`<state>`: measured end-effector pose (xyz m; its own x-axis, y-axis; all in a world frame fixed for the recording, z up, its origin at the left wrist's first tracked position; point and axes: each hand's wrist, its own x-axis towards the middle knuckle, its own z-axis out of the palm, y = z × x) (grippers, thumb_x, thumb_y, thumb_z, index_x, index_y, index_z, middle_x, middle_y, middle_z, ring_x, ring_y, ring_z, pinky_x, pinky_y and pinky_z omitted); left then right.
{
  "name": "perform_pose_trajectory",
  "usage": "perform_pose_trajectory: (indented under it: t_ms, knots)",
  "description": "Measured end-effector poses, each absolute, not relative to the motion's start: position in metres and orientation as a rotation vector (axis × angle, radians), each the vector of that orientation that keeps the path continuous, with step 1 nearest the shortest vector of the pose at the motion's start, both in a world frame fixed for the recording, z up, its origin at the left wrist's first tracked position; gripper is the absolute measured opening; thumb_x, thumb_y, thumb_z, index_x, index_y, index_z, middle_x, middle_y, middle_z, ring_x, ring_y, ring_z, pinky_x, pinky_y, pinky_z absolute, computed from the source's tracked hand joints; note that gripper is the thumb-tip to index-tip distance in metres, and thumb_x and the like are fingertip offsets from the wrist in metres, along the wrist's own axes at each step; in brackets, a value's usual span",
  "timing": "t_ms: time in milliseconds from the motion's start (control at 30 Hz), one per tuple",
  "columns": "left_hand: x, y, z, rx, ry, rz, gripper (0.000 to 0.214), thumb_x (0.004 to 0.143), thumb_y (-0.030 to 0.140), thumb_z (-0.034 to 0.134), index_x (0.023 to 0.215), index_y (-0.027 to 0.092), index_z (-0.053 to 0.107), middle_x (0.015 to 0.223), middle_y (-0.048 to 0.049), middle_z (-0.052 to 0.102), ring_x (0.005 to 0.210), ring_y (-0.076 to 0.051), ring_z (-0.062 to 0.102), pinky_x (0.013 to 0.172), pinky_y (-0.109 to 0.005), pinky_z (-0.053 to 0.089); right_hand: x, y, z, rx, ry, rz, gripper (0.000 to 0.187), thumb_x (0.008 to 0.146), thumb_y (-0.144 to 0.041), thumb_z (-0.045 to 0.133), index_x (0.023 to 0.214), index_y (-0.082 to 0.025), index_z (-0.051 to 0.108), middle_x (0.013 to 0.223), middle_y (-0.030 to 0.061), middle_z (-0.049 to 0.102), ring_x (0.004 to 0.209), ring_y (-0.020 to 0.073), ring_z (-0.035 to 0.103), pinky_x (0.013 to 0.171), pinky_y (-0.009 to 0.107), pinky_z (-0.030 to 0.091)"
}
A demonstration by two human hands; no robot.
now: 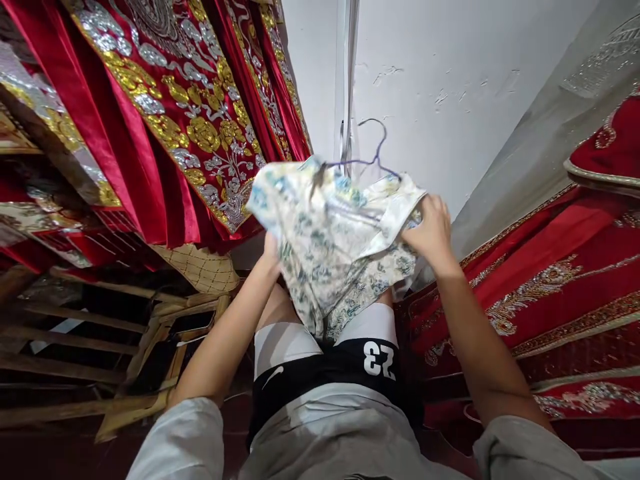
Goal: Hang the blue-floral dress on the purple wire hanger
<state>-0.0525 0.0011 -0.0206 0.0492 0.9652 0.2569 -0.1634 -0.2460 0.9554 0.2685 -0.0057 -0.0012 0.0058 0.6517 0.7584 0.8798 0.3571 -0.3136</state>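
Observation:
A pale floral shirt (320, 260) with blue, green and yellow print hangs in front of my legs, partly blurred by motion. A thin dark purple clothes hanger (373, 160) sits in its neck area, with the hook sticking up. My right hand (431, 230) grips the shirt's white-edged side near the end of the hanger. At the opposite side, my left hand (271, 253) is closed on the cloth, its fingers mostly behind the fabric. The shirt's lower part gathers to a point above my lap.
Red garments with gold and silver sequins (205, 127) hang at the left, above a wooden chair frame (150, 333). More embroidered red cloth (540, 293) fills the right side. Ahead stand a white wall (440, 67) and a vertical pale pole (345, 73). Sheer white fabric (570, 113) hangs at upper right.

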Motion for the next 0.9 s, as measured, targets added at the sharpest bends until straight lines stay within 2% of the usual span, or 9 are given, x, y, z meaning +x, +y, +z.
perform_pose_trajectory:
  t_ms: [100, 233, 367, 467, 533, 600, 633, 733, 900]
  knots:
    - [-0.064, 0.005, -0.044, 1.182, 0.848, 1.424, 0.070, 0.078, 0.083, 0.059, 0.106, 0.020, 0.071, 0.108, -0.0144, 0.077, 0.124, -0.038, 0.067, 0.101, -0.053, 0.056, 0.277, 0.021, 0.017, -1.424, -1.614, -0.370, 0.047, 0.085, -0.040, 0.070, 0.123, -0.013, 0.063, 0.114, 0.0202, 0.058, 0.113, 0.0387, 0.051, 0.099, 0.058, 0.043]
    - [-0.049, 0.002, -0.073, 1.145, 0.945, 1.443, 0.058, 0.058, 0.053, 0.093, 0.102, 0.019, 0.074, 0.108, -0.0115, 0.079, 0.120, -0.036, 0.069, 0.106, -0.044, 0.053, 0.252, 0.036, 0.033, -1.354, -1.769, -0.345, 0.042, 0.086, -0.035, 0.070, 0.121, -0.013, 0.063, 0.121, 0.0218, 0.058, 0.118, 0.0404, 0.050, 0.103, 0.061, 0.040]
    - [-0.030, -0.016, -0.103, 0.946, 1.002, 1.555, 0.052, 0.062, 0.043, 0.091, 0.107, 0.022, 0.074, 0.116, -0.0103, 0.078, 0.125, -0.035, 0.067, 0.109, -0.042, 0.052, 0.231, 0.012, 0.029, -1.220, -1.917, -0.308, 0.063, 0.078, -0.031, 0.075, 0.137, -0.020, 0.056, 0.142, 0.0181, 0.051, 0.136, 0.0465, 0.041, 0.110, 0.068, 0.035]
    - [-0.018, -0.031, -0.121, 0.757, 0.991, 1.589, 0.055, 0.064, 0.043, 0.089, 0.113, 0.025, 0.071, 0.119, -0.0094, 0.077, 0.127, -0.035, 0.066, 0.106, -0.043, 0.054, 0.222, -0.016, 0.002, -1.107, -1.925, -0.160, 0.066, 0.078, -0.038, 0.075, 0.140, -0.027, 0.054, 0.150, 0.0126, 0.048, 0.145, 0.0435, 0.034, 0.115, 0.066, 0.033]
    - [-0.012, -0.040, -0.128, 0.694, 0.998, 1.578, 0.056, 0.068, 0.047, 0.087, 0.117, 0.026, 0.070, 0.121, -0.0095, 0.076, 0.130, -0.034, 0.064, 0.105, -0.042, 0.055, 0.210, -0.033, -0.030, -1.083, -1.820, 0.066, 0.050, 0.084, -0.044, 0.068, 0.131, -0.028, 0.059, 0.142, 0.0110, 0.055, 0.139, 0.0375, 0.044, 0.111, 0.058, 0.041]
    - [-0.007, -0.046, -0.131, 0.670, 1.024, 1.556, 0.057, 0.069, 0.050, 0.087, 0.118, 0.027, 0.069, 0.120, -0.0103, 0.076, 0.132, -0.033, 0.063, 0.104, -0.042, 0.056, 0.191, -0.047, -0.067, -1.144, -1.595, 0.370, 0.031, 0.094, -0.050, 0.055, 0.107, -0.024, 0.064, 0.115, 0.0107, 0.065, 0.112, 0.0296, 0.061, 0.097, 0.046, 0.050]
    - [-0.005, -0.049, -0.131, 0.674, 1.025, 1.545, 0.058, 0.069, 0.051, 0.087, 0.118, 0.026, 0.069, 0.119, -0.0109, 0.076, 0.132, -0.033, 0.063, 0.103, -0.041, 0.056, 0.180, -0.052, -0.085, -1.202, -1.552, 0.565, 0.034, 0.097, -0.055, 0.050, 0.096, -0.023, 0.063, 0.100, 0.0087, 0.067, 0.098, 0.0263, 0.063, 0.090, 0.041, 0.051]
    - [-0.004, -0.053, -0.127, 0.717, 0.970, 1.525, 0.063, 0.067, 0.052, 0.089, 0.119, 0.023, 0.068, 0.116, -0.0111, 0.076, 0.125, -0.032, 0.067, 0.100, -0.041, 0.057, 0.148, -0.061, -0.126, -1.216, -1.529, 0.996, 0.044, 0.097, -0.060, 0.044, 0.078, -0.023, 0.058, 0.080, 0.0049, 0.065, 0.081, 0.0221, 0.062, 0.080, 0.035, 0.049]
    - [-0.004, -0.053, -0.125, 0.710, 0.980, 1.526, 0.059, 0.069, 0.056, 0.084, 0.113, 0.020, 0.068, 0.109, -0.0109, 0.076, 0.118, -0.033, 0.069, 0.097, -0.042, 0.057, 0.133, -0.057, -0.136, -1.109, -1.454, 1.150, 0.033, 0.090, -0.050, 0.051, 0.073, -0.024, 0.058, 0.073, 0.0026, 0.063, 0.075, 0.0198, 0.059, 0.073, 0.032, 0.046]
